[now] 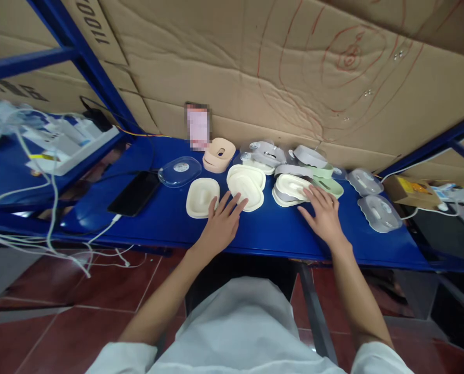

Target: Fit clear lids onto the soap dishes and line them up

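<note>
My left hand (222, 221) is open, its fingers spread. Its fingertips lie over the edges of a cream oval dish (199, 196) and a pair of overlapping cream dishes (247, 188). To the right, my right hand (324, 212) has its thumb apart from the fingers. Those fingertips rest at the right end of a cream dish-shaped piece (292, 184), which lies tilted on a stack with grey and cream parts. Behind that hand are a pale green piece (328, 186) and grey ring-shaped pieces (309, 156).
A peach holder (218, 155), clear lids (180, 171) and grey parts (268, 153) line the back of the blue table (251, 241). One phone (134, 193) lies left on a cable; another (198, 126) leans on the cardboard. Clear lids (380, 213) sit right, beside a small box (411, 192).
</note>
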Demonstrator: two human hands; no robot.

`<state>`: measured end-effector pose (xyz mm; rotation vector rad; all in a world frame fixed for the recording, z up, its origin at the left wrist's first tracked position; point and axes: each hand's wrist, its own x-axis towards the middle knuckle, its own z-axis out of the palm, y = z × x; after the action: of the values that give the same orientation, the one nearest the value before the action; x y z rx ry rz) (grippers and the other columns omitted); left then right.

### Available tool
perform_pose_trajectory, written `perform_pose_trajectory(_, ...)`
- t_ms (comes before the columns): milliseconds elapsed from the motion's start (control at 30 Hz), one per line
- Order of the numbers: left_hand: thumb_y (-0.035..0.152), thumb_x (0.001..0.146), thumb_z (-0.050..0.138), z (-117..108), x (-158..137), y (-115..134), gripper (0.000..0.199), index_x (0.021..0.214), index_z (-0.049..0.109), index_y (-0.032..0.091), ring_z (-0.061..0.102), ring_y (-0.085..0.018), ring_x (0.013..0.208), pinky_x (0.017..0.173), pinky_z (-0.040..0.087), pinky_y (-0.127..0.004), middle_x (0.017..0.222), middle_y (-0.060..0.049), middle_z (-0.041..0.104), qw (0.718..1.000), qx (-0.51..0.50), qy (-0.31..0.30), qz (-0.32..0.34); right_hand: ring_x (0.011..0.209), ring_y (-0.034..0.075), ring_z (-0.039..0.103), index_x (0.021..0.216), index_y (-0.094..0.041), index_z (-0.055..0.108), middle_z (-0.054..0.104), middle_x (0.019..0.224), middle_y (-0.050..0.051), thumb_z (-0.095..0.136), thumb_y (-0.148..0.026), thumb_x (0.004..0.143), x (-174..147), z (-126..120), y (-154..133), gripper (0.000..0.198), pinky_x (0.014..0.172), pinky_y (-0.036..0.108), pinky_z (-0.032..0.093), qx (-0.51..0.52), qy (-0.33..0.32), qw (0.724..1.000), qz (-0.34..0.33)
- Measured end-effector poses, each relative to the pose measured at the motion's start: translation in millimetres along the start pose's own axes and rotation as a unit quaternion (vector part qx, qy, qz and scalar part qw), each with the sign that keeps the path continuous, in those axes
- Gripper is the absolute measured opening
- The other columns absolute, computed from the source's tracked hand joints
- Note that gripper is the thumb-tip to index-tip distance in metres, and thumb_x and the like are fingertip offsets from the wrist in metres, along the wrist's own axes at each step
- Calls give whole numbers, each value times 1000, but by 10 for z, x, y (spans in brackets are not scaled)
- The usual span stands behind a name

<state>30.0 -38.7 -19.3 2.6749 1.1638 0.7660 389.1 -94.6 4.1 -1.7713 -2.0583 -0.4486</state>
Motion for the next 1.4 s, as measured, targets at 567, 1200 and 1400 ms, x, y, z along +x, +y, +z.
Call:
perform_pose_trajectory(567,29,106,62,-85,-213,273,41,146,59,23,51,-35,151,123,45,-60,160,-16,56,984,-87,3,155,121,27,71,140,-29,67,78,127,8,69,-27,104,-619,-114,-958,35,105,46,52,193,-29,972,-129)
perform_pose_trajectory(1200,28,103,70,37,-415,203,72,166,36,29,45,-33,157,123,53,-51,171,-17,39,984,-176,29,29,111,24,75,133,-28,72,81,117,6,67,-25,105,-218,-125,-809,28,112,49,49,156,51,981,-102)
perform_pose_trajectory(1400,23,105,66,98,-402,148,40,145,60,26,40,-34,160,126,50,-57,163,-13,51,983,-150,39,94,132,23,69,144,-24,64,74,139,10,61,-22,108,-359,-59,-1340,36,121,49,48,194,-31,964,-182)
